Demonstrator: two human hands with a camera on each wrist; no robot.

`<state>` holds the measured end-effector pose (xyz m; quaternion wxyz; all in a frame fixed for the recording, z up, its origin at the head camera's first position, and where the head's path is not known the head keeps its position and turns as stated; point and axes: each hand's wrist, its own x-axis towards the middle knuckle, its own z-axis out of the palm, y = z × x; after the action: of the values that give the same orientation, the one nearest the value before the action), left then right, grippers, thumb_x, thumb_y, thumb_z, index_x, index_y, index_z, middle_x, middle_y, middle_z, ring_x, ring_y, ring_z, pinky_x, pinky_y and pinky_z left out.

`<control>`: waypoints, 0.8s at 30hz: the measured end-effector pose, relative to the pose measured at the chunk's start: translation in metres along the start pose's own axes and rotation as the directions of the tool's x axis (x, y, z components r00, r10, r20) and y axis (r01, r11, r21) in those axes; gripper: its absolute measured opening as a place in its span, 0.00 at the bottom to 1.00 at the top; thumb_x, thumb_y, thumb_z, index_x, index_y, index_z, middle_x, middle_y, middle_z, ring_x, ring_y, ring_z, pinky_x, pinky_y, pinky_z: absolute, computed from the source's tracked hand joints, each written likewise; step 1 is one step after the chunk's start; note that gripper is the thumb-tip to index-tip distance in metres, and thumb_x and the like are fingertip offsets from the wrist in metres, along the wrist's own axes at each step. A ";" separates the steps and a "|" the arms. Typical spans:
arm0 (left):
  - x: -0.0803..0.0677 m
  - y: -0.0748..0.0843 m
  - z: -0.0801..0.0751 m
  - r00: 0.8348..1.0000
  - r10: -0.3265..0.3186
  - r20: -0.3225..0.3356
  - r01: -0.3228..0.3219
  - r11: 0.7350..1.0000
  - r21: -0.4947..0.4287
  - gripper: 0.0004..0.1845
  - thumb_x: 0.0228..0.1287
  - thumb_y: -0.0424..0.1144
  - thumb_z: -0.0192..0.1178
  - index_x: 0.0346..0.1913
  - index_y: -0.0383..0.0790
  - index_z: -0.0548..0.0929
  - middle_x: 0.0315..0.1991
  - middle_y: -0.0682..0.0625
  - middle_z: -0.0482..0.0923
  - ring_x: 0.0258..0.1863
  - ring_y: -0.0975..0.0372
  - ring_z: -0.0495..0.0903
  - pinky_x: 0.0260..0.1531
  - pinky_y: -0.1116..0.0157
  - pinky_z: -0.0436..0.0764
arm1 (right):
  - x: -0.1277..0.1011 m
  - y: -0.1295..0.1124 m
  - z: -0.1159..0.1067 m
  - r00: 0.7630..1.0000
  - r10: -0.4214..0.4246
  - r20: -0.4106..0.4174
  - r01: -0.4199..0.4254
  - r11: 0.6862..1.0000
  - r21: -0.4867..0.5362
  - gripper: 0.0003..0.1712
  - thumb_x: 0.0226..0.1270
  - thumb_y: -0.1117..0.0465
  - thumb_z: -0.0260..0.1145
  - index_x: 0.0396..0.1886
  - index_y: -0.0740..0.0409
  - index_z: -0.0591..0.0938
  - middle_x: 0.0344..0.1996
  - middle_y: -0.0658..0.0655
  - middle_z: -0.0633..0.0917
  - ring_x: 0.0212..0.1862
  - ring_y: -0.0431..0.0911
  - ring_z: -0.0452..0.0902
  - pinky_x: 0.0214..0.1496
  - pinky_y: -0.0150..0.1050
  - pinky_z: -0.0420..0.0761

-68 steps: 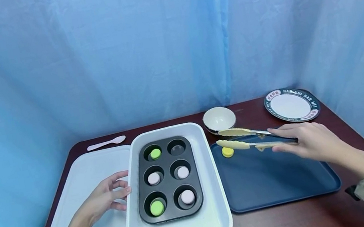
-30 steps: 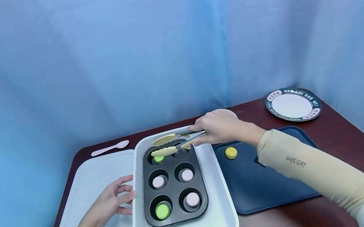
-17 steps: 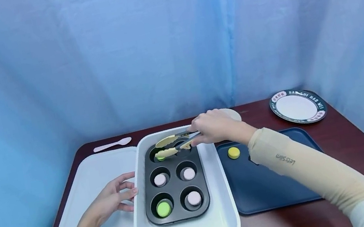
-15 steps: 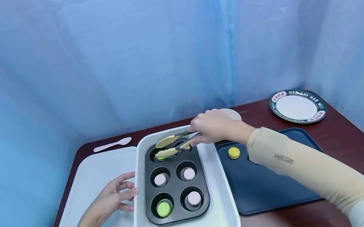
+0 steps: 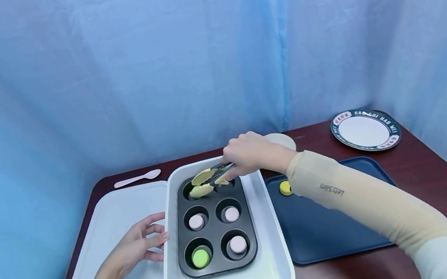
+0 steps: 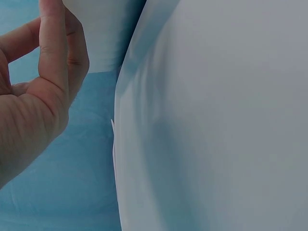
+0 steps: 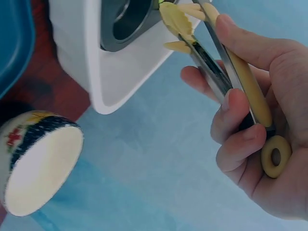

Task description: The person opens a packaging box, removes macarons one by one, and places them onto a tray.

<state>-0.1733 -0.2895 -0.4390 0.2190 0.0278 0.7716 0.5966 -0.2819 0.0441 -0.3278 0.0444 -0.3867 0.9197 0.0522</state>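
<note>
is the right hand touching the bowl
Apart: the right wrist view shows an open gap between the right hand and the bowl, blue curtain behind.

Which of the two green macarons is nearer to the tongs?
The green macaron in the far left cup of the muffin pan; the tongs are right at it. The other green macaron is in the near left cup.

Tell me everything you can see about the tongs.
The tongs have two pale yellow, scalloped tips that look like plastic or silicone, silvery, metal-looking arms with yellow grips, and a yellow ring at the handle end. The right hand grips them, thumb on one side. In the head view they slant down leftward, tips apart at the far-left cup of the dark muffin pan, by a green piece; contact with it is unclear.
</note>
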 end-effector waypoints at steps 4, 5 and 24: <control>0.000 0.000 0.000 1.000 0.001 0.004 -0.001 1.000 -0.007 0.36 0.69 0.37 0.65 0.75 0.33 0.61 0.48 0.37 0.76 0.37 0.53 0.83 0.37 0.51 0.89 | 0.005 -0.007 -0.008 0.999 0.034 0.030 -0.034 0.999 -0.027 0.23 0.65 0.39 0.71 0.51 0.48 0.90 0.26 0.47 0.85 0.22 0.42 0.73 0.20 0.35 0.71; 0.000 0.000 0.000 1.000 0.001 0.004 -0.001 1.000 -0.008 0.36 0.69 0.37 0.65 0.75 0.33 0.61 0.48 0.37 0.76 0.37 0.53 0.83 0.37 0.51 0.89 | 0.006 -0.009 -0.010 0.998 0.043 0.038 -0.042 0.999 -0.032 0.22 0.65 0.39 0.72 0.49 0.48 0.90 0.26 0.47 0.84 0.22 0.43 0.73 0.20 0.35 0.72; 0.002 -0.002 -0.001 1.000 -0.015 -0.004 0.015 1.000 -0.014 0.37 0.69 0.37 0.66 0.75 0.34 0.61 0.48 0.38 0.76 0.37 0.53 0.84 0.36 0.51 0.89 | 0.021 -0.040 -0.022 0.981 0.156 0.117 -0.145 0.985 -0.095 0.19 0.60 0.39 0.76 0.36 0.48 0.88 0.22 0.47 0.80 0.26 0.42 0.74 0.24 0.33 0.73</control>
<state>-0.1754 -0.2900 -0.4410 0.2220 0.0196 0.7680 0.6004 -0.2691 -0.0012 -0.3114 0.0805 -0.3134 0.9387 0.1189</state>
